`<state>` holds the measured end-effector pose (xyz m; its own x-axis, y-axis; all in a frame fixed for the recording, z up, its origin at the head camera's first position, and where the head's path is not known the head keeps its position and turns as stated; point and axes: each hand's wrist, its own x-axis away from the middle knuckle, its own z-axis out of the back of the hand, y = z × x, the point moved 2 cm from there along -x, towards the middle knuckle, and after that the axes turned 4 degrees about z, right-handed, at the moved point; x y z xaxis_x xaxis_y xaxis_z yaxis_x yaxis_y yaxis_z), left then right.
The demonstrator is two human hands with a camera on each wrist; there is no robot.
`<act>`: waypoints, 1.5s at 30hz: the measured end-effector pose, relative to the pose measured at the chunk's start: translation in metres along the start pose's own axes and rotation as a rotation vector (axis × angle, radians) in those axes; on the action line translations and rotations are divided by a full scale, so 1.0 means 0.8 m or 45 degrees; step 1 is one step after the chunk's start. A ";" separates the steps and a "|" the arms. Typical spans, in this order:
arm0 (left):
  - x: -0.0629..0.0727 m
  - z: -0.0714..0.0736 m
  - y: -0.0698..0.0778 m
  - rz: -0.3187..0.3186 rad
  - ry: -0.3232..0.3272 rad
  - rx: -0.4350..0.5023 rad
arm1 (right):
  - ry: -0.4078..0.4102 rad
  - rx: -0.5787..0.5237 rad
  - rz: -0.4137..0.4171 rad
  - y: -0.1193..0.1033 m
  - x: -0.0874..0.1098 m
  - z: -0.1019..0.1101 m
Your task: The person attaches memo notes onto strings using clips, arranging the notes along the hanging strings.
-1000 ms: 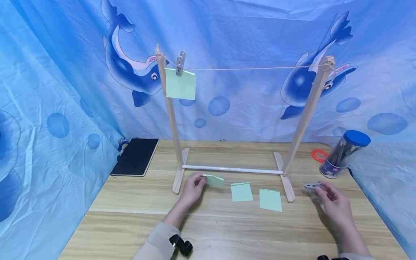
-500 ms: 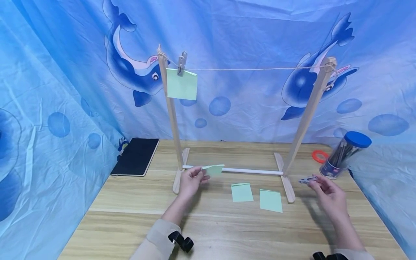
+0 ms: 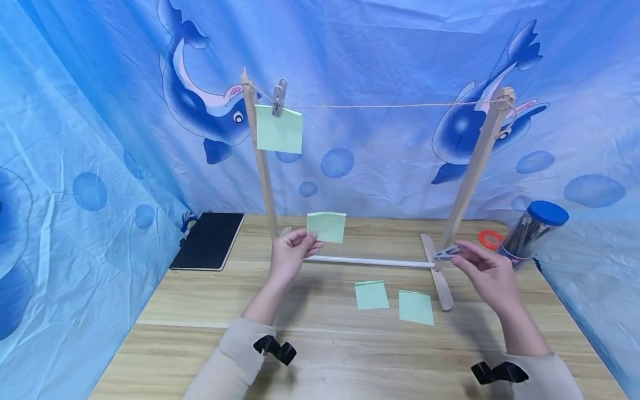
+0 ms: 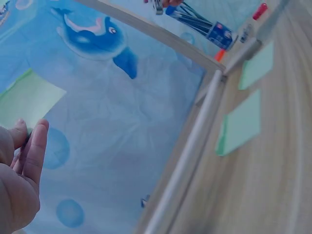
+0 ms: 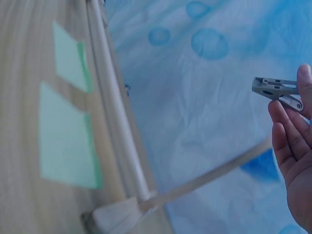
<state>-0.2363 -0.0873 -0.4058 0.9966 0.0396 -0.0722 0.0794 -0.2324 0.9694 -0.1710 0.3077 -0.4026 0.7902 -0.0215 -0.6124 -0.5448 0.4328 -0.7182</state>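
Note:
My left hand (image 3: pixel 291 254) pinches a pale green sticky note (image 3: pixel 327 228) by its lower left corner and holds it up above the white crossbar (image 3: pixel 370 261) of a wooden stand. In the left wrist view the thumb and fingers press on that note (image 4: pixel 36 97). My right hand (image 3: pixel 490 273) pinches a grey clothespin (image 3: pixel 446 253) by its handle end, near the stand's right post (image 3: pixel 472 172). The right wrist view shows the clothespin (image 5: pixel 275 90) with its tip pointing left. Another green note (image 3: pixel 279 129) hangs from the string (image 3: pixel 375 105), held by a second clothespin (image 3: pixel 278 99).
Two more green notes, a left one (image 3: pixel 371 295) and a right one (image 3: pixel 416 307), lie on the wooden table (image 3: pixel 340 355). A black notebook (image 3: pixel 207 241) is at the back left. A blue-lidded jar (image 3: pixel 534 230) and an orange ring (image 3: pixel 490 239) stand behind my right hand.
My left hand has raised the sticky note from near the tabletop to above the crossbar. My right hand has moved up and left with the clothespin.

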 end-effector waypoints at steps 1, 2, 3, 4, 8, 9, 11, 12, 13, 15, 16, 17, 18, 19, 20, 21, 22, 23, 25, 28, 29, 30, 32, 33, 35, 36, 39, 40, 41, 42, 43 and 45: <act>-0.001 -0.001 0.004 0.002 0.001 -0.002 | 0.000 -0.006 0.005 -0.003 -0.005 -0.002; -0.003 -0.003 0.008 0.002 0.003 -0.003 | 0.000 -0.001 0.009 -0.007 -0.010 -0.004; -0.004 -0.004 0.012 0.004 0.006 -0.008 | 0.003 0.004 0.016 -0.010 -0.014 -0.006; -0.005 -0.005 0.016 0.005 0.009 -0.014 | 0.003 0.003 0.026 -0.013 -0.019 -0.008; -0.008 -0.009 0.031 -0.016 0.012 -0.028 | 0.007 -0.014 0.095 -0.028 -0.038 -0.015; -0.009 -0.010 0.035 -0.028 0.010 -0.034 | 0.004 -0.027 0.128 -0.033 -0.044 -0.017; -0.010 -0.011 0.042 -0.058 0.003 -0.041 | -0.008 -0.061 0.200 -0.044 -0.055 -0.019; -0.011 -0.011 0.046 -0.077 -0.001 -0.046 | -0.017 -0.084 0.234 -0.049 -0.061 -0.020; -0.012 -0.012 0.050 -0.098 -0.004 -0.050 | -0.027 -0.094 0.271 -0.056 -0.068 -0.021; -0.013 -0.014 0.058 -0.148 -0.012 -0.060 | -0.045 -0.121 0.322 -0.069 -0.081 -0.022; -0.014 -0.015 0.063 -0.173 -0.016 -0.066 | -0.052 -0.131 0.335 -0.076 -0.087 -0.023; -0.015 -0.016 0.067 -0.198 -0.018 -0.072 | -0.056 -0.126 0.349 -0.083 -0.094 -0.023; -0.016 -0.017 0.072 -0.225 -0.022 -0.074 | -0.057 -0.119 0.357 -0.091 -0.100 -0.024; -0.017 -0.019 0.077 -0.248 -0.024 -0.078 | -0.058 -0.105 0.366 -0.098 -0.106 -0.024; -0.019 -0.020 0.081 -0.270 -0.027 -0.081 | -0.060 -0.101 0.374 -0.106 -0.113 -0.025; -0.020 -0.021 0.086 -0.291 -0.029 -0.086 | -0.065 -0.088 0.387 -0.113 -0.119 -0.026; -0.022 -0.022 0.091 -0.307 -0.028 -0.091 | -0.072 -0.086 0.404 -0.120 -0.125 -0.027; -0.023 -0.024 0.095 -0.327 -0.028 -0.090 | -0.077 -0.083 0.419 -0.127 -0.132 -0.028; -0.026 -0.027 0.103 -0.355 -0.027 -0.085 | -0.094 -0.090 0.441 -0.141 -0.144 -0.032; -0.029 -0.031 0.113 -0.378 -0.017 -0.060 | -0.105 -0.086 0.466 -0.164 -0.160 -0.037; -0.029 -0.032 0.115 -0.379 -0.014 -0.053 | -0.107 -0.077 0.476 -0.172 -0.165 -0.038; -0.030 -0.033 0.118 -0.376 -0.009 -0.048 | -0.108 -0.068 0.487 -0.179 -0.169 -0.040; -0.031 -0.034 0.122 -0.367 0.001 -0.047 | -0.103 -0.056 0.524 -0.196 -0.178 -0.043; -0.031 -0.034 0.124 -0.364 0.005 -0.050 | -0.104 -0.060 0.550 -0.204 -0.183 -0.045; -0.032 -0.036 0.129 -0.368 0.009 -0.048 | -0.106 -0.059 0.611 -0.219 -0.194 -0.049; -0.033 -0.036 0.132 -0.377 0.010 -0.048 | -0.101 -0.064 0.633 -0.226 -0.200 -0.051; -0.035 -0.039 0.140 -0.416 0.013 -0.046 | -0.095 -0.071 0.718 -0.249 -0.219 -0.057; -0.035 -0.040 0.143 -0.429 0.014 -0.047 | -0.087 -0.059 0.740 -0.256 -0.225 -0.059; -0.036 -0.041 0.145 -0.441 0.016 -0.046 | -0.082 -0.063 0.756 -0.263 -0.232 -0.061; -0.036 -0.042 0.147 -0.448 0.021 -0.046 | -0.073 -0.062 0.766 -0.269 -0.238 -0.064; -0.036 -0.042 0.149 -0.453 0.025 -0.038 | -0.072 -0.054 0.779 -0.276 -0.244 -0.066; -0.036 -0.043 0.152 -0.459 0.033 -0.023 | -0.064 -0.036 0.747 -0.288 -0.256 -0.072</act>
<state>-0.2564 -0.0829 -0.2775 0.9036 0.1407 -0.4046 0.4253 -0.1814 0.8867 -0.2237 0.1604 -0.1311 0.3664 0.2574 -0.8942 -0.9017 0.3355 -0.2729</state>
